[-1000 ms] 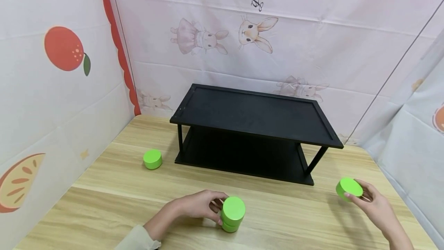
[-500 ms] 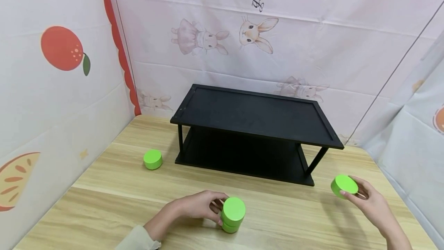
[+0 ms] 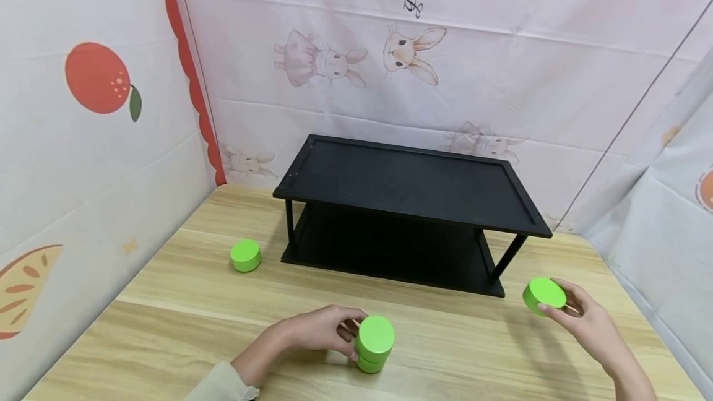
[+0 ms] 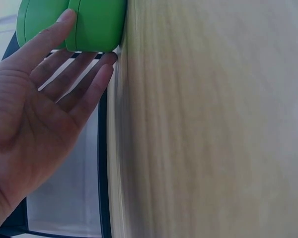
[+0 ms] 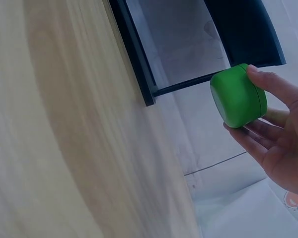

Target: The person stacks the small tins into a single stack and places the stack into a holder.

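Note:
My left hand (image 3: 325,330) holds the side of a stack of two round green lidded containers (image 3: 375,336) on the table, its thumb by the seam between them. In the left wrist view the thumb lies against the green stack (image 4: 97,25), with the fingers beneath and partly hidden behind it. Off the table at the right, my right hand (image 3: 593,320) pinches another round green container (image 3: 543,294), slightly tilted. The right wrist view shows the thumb on one end of this container (image 5: 238,96) and fingers on the other side.
A black two-tier rack (image 3: 412,181) stands at the back middle of the wooden table (image 3: 195,327). Left of it sits one more round green container (image 3: 246,255). Printed cloth (image 3: 345,5) hangs behind and at both sides.
My right hand has moved a little to the left and toward the rack, carrying its green container. The left hand and the stack stay in place.

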### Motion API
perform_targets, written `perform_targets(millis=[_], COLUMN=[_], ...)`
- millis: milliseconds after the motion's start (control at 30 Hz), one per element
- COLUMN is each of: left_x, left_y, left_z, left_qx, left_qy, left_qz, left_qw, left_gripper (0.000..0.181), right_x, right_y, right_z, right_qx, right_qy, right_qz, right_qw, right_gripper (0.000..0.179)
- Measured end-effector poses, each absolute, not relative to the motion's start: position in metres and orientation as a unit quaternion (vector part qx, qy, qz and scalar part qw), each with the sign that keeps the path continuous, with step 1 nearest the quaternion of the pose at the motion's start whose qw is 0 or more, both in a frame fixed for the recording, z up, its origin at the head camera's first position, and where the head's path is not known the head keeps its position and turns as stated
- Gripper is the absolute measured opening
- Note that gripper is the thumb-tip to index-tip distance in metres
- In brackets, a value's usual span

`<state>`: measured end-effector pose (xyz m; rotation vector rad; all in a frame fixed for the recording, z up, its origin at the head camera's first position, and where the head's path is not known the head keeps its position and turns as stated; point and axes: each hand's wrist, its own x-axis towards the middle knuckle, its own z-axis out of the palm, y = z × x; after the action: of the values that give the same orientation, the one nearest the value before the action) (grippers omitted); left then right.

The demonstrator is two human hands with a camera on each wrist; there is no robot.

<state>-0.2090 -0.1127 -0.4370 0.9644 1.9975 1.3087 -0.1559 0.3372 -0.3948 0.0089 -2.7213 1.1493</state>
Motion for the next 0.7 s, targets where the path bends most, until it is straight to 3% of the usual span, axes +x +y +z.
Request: perform_targets(millis=[700], left_x=[-0.209], left_y=[-0.112], left_z=[-0.437], left_qx=[0.365], left_qy=[0.743], left_qz=[0.487], left_qw=[0.276], left_gripper=[0.048], right_x=[-0.161], right_y=[0.312], right_z=[-0.384], right_qx=[0.021], right_qy=[-0.920], right_qz=[0.387], right_qw=[0.068], right_gripper=[0.062])
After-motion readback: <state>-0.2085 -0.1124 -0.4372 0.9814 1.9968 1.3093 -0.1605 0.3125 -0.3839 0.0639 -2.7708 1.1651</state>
